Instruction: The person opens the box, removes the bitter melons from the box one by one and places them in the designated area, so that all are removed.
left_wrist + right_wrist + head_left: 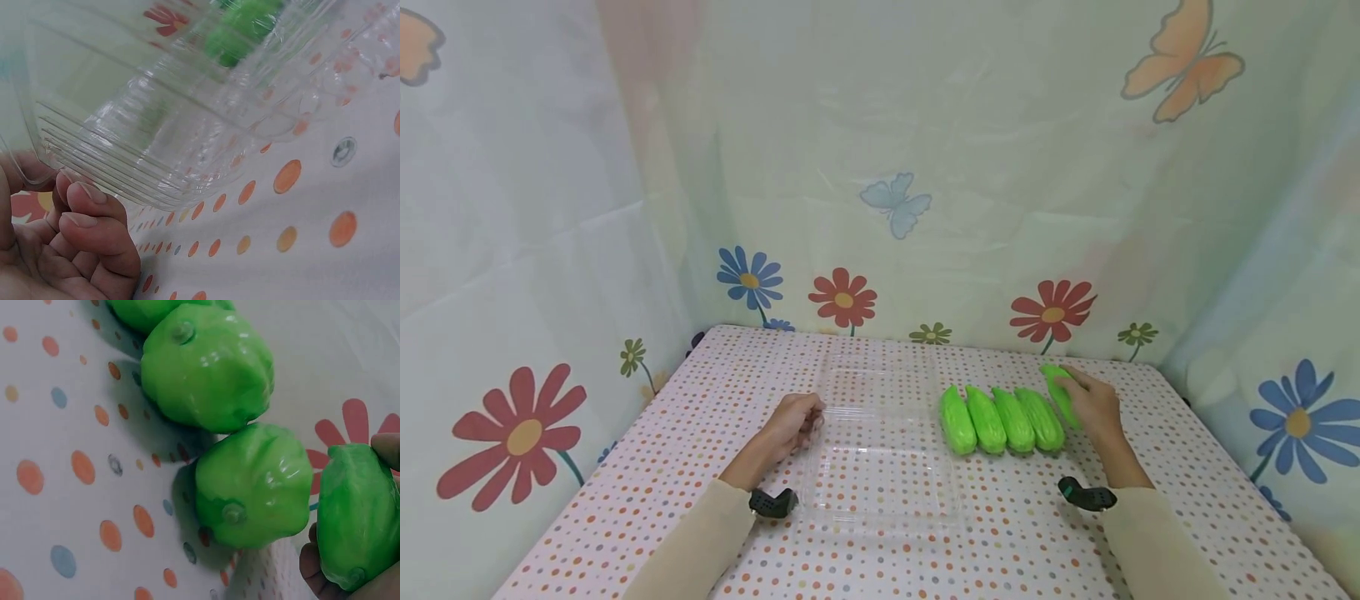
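A clear plastic clamshell container [880,521] lies opened out on the table, its two halves one behind the other. My left hand [793,425] pinches its left edge near the fold; in the left wrist view the thumb and curled fingers [100,234] meet at the ribbed plastic. With my right hand [1093,404] I hold a bright green, ridged gourd [356,512], tilted, at the right end of a row. Several similar green gourds [987,421] lie side by side between the container and my right hand, their narrow tips facing away from me.
A white tablecloth [700,500] with coloured dots covers the table. Hanging sheets [985,208] printed with flowers and butterflies stand at the back and both sides. Dark wrist cameras [1086,496] sit at both cuffs.
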Demonstrator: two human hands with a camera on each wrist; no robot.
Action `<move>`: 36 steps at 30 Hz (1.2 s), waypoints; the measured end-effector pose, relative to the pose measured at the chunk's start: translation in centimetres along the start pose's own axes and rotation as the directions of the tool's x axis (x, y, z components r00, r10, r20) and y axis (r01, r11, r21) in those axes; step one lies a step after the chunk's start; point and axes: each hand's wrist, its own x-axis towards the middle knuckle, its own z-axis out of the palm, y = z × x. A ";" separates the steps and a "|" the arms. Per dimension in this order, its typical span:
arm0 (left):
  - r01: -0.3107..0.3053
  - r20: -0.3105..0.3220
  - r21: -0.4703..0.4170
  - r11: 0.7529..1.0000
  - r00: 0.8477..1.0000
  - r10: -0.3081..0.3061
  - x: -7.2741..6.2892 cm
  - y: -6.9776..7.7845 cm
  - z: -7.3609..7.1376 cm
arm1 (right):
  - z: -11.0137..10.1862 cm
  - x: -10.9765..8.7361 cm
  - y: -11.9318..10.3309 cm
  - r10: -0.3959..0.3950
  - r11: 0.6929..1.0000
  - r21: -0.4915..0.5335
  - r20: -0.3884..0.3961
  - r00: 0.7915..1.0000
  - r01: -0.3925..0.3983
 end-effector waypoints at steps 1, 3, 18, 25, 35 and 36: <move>-0.003 0.003 0.000 1.000 1.000 0.003 0.0 0.0 0.0 | 0.0 0.0 0.1 0.005 1.000 0.001 0.007 1.000 -0.005; -0.006 0.009 -0.002 1.000 1.000 0.006 0.0 0.0 0.0 | 0.1 0.0 0.5 0.016 1.000 0.001 0.015 1.000 -0.016; 0.001 0.028 -0.014 1.000 1.000 0.000 0.1 -0.1 -0.1 | 0.5 0.2 2.0 0.026 0.997 -0.069 0.020 0.999 -0.024; 0.000 0.017 -0.007 1.000 1.000 0.000 0.1 -0.1 0.0 | 0.8 0.4 2.7 0.063 0.994 -0.087 0.020 0.998 -0.061; -0.007 -0.004 0.016 1.000 1.000 0.007 0.1 0.1 0.1 | 1.4 0.4 2.8 0.076 0.990 -0.119 0.024 0.997 -0.072; -0.005 -0.006 0.012 1.000 1.000 0.005 0.1 0.1 0.1 | 1.5 0.3 2.9 0.071 0.990 -0.126 0.021 0.997 -0.068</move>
